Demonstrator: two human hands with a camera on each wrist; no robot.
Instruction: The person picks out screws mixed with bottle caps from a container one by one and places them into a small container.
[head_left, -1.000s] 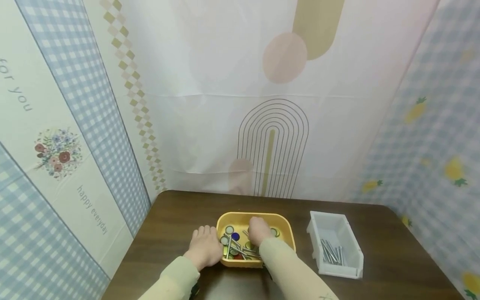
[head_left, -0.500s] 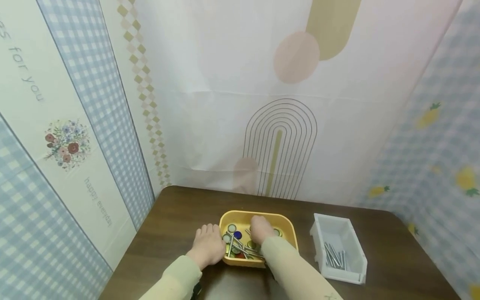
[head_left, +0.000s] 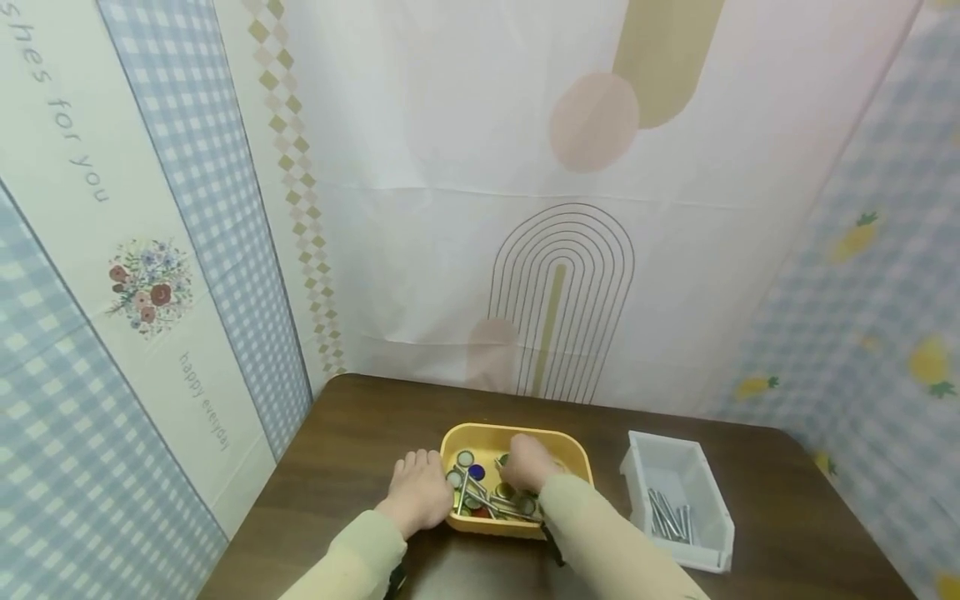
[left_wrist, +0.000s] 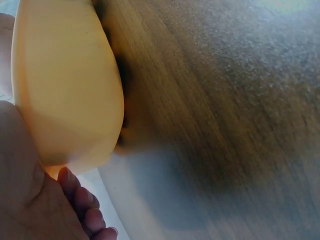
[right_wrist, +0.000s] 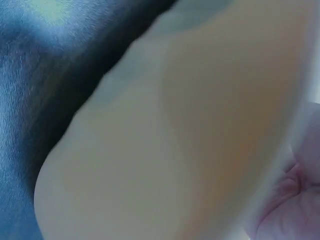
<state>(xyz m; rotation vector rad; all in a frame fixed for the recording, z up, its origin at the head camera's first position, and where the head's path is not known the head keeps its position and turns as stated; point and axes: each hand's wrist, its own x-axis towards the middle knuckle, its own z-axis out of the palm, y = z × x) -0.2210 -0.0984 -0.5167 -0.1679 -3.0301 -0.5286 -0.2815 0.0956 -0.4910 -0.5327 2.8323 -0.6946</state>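
A yellow plastic tub (head_left: 517,430) on the table holds bottle caps, among them a blue bottle cap (head_left: 476,472), and several silver bolts (head_left: 464,492). My left hand (head_left: 418,490) grips its left side; in the left wrist view the palm lies over the rim, with curled fingers (left_wrist: 86,199) outside the wall. Inside the tub, towards its right half, my right hand (head_left: 528,463) reaches down with bent fingers. Its fingertips are hidden, so whether it pinches anything does not show. In the right wrist view the tub's blurred outer wall (right_wrist: 125,150) covers most of that hand.
A white bin (head_left: 671,454) with several silver bolts (head_left: 667,515) stands to the right of the tub. Both containers are on the dark wooden table (head_left: 382,417). Patterned cloth (head_left: 420,250) hangs behind the table and at both sides.
My right hand has shifted slightly right inside the tub, uncovering more caps and bolts. The left hand keeps its place at the rim. The head view has turned a little.
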